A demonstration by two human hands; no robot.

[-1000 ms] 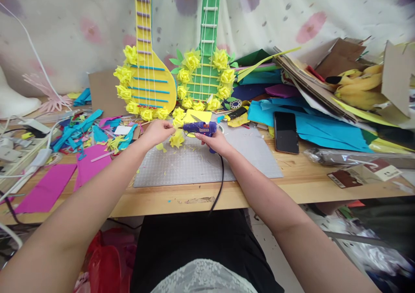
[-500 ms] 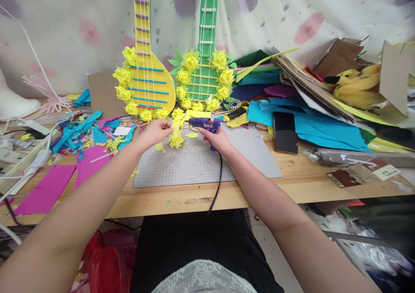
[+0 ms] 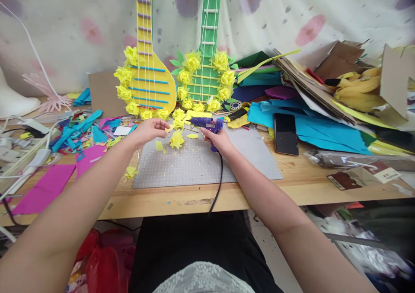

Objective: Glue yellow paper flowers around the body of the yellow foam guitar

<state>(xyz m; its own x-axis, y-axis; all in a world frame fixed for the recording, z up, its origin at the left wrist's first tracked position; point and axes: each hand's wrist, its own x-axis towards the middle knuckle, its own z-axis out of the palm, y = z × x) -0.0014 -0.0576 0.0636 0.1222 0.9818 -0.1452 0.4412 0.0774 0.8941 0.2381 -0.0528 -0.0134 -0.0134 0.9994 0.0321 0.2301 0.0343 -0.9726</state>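
Observation:
My left hand [image 3: 154, 130] pinches a small yellow petal [image 3: 169, 128] between its fingertips, above the left part of the grey cutting mat [image 3: 181, 167]. My right hand [image 3: 216, 138] is wrapped round a purple glue gun [image 3: 204, 122], its nozzle pointing left and its black cord running off the table's front edge. Between the hands a yellow paper flower [image 3: 177, 139] lies on the mat, with a loose yellow petal [image 3: 192, 136] to its right and another [image 3: 159, 146] to its left. More yellow flowers [image 3: 178, 119] lie just behind.
Behind the mat stand a yellow paper instrument [image 3: 152, 85] and a green one [image 3: 207, 79], both edged with yellow flowers. Coloured scraps [image 3: 78, 131] cover the left side. To the right are a phone [image 3: 285, 134], blue sheets [image 3: 327, 131] and piled cardboard [image 3: 340, 59].
My left hand has drawn back slightly to the left, away from the yellow flower, with a small petal now visible at its fingertips. The view has shifted a little; my right hand keeps the glue gun.

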